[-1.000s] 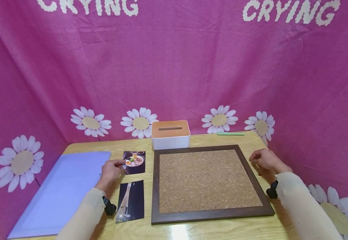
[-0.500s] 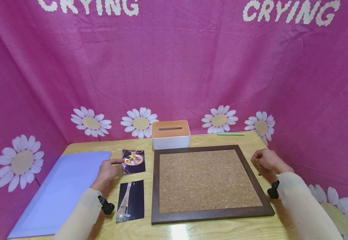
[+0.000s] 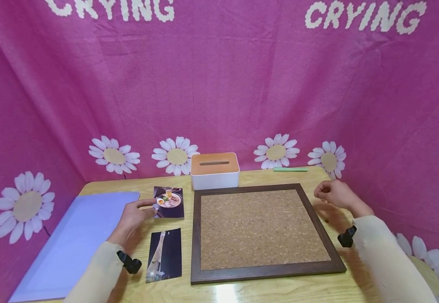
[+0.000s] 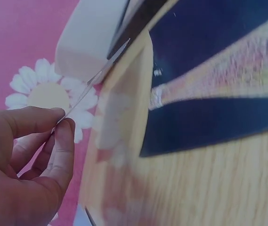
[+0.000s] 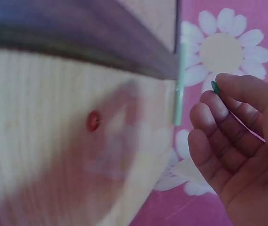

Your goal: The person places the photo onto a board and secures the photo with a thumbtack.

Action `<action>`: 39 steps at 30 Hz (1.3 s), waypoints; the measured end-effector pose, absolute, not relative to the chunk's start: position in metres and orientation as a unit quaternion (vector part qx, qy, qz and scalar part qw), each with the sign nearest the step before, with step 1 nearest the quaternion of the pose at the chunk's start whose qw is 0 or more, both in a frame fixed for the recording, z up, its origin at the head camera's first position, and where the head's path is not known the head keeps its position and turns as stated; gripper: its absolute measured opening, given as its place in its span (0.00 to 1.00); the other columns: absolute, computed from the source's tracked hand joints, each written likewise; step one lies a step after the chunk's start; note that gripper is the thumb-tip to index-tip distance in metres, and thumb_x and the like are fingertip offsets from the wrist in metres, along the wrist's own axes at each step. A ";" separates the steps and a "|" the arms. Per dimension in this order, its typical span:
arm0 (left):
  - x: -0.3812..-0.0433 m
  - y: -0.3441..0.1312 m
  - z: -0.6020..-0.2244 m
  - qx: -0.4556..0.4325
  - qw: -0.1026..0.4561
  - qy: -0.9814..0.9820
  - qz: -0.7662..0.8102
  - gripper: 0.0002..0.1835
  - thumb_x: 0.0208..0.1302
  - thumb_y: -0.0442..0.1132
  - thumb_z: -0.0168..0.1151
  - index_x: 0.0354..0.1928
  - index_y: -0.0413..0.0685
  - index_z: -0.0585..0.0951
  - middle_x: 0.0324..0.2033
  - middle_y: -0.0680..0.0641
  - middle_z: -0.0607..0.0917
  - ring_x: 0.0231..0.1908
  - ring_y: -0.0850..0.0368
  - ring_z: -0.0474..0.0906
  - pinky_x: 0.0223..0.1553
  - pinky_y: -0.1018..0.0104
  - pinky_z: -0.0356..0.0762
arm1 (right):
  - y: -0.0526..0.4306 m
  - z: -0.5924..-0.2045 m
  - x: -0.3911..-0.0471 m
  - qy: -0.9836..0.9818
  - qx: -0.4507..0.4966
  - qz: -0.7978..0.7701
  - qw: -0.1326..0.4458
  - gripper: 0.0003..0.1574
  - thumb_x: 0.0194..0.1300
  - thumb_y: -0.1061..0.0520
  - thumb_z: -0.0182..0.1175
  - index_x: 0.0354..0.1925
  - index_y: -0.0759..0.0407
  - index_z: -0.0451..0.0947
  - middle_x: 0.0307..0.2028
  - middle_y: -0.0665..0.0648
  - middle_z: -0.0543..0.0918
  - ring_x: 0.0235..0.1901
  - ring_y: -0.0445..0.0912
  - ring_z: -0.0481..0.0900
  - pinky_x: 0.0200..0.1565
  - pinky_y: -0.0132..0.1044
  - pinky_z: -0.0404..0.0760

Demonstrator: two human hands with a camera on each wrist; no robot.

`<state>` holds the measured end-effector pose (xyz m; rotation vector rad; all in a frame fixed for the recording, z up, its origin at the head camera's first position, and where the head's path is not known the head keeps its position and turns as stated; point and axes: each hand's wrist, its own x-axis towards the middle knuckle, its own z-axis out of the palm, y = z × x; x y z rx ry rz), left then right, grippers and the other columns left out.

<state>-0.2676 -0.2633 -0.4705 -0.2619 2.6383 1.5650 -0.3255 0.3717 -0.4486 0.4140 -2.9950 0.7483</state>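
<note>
My left hand (image 3: 133,216) pinches the left edge of a photo of a ramen bowl (image 3: 171,202) between thumb and fingers. In the left wrist view that photo is nearly edge-on, raised off the table. Below it, a photo of a lit tower (image 3: 165,255) lies flat. My right hand (image 3: 334,193) is above the table, right of the framed corkboard (image 3: 261,229). In the right wrist view its thumb and index finger pinch a small green thumbtack (image 5: 215,87); the other fingers are loosely curled. A red thumbtack (image 5: 94,121) lies on the table beneath this hand.
A white tissue box (image 3: 215,181) with a wooden lid stands behind the corkboard. A light green stick (image 3: 290,169) lies at the back right. On the left is a large pale blue sheet (image 3: 75,246). Pink curtains (image 3: 219,84) surround the table.
The left hand has drawn slightly left and toward me, and the ramen photo has tilted and moved slightly up in view. My right hand has risen a little from the table.
</note>
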 end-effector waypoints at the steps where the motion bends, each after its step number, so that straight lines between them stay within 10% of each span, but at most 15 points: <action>1: -0.267 -0.263 -0.469 -0.083 0.032 0.856 0.509 0.23 0.64 0.37 0.65 0.62 0.44 0.80 0.65 0.35 0.75 0.62 0.45 0.71 0.57 0.58 0.71 | 0.370 -0.446 -0.325 -0.959 0.134 0.249 0.012 0.04 0.66 0.58 0.63 0.33 0.55 0.83 0.26 0.50 0.84 0.26 0.39 0.77 0.31 0.33 0.75; 24: -0.250 -0.208 -0.453 -0.056 0.059 0.828 0.555 0.22 0.62 0.35 0.68 0.60 0.47 0.82 0.67 0.38 0.75 0.66 0.40 0.70 0.66 0.42 0.68 | 0.306 -0.406 -0.320 -0.902 0.169 0.395 -0.044 0.11 0.67 0.53 0.66 0.37 0.61 0.83 0.27 0.61 0.85 0.27 0.49 0.86 0.31 0.42 0.87; 39: -0.233 -0.157 -0.461 -0.039 0.065 0.804 0.589 0.17 0.60 0.31 0.68 0.52 0.45 0.86 0.57 0.39 0.83 0.47 0.54 0.80 0.56 0.53 0.76 | 0.265 -0.396 -0.323 -0.887 0.210 0.405 -0.076 0.07 0.68 0.62 0.62 0.42 0.65 0.83 0.34 0.63 0.89 0.31 0.43 0.87 0.35 0.37 0.86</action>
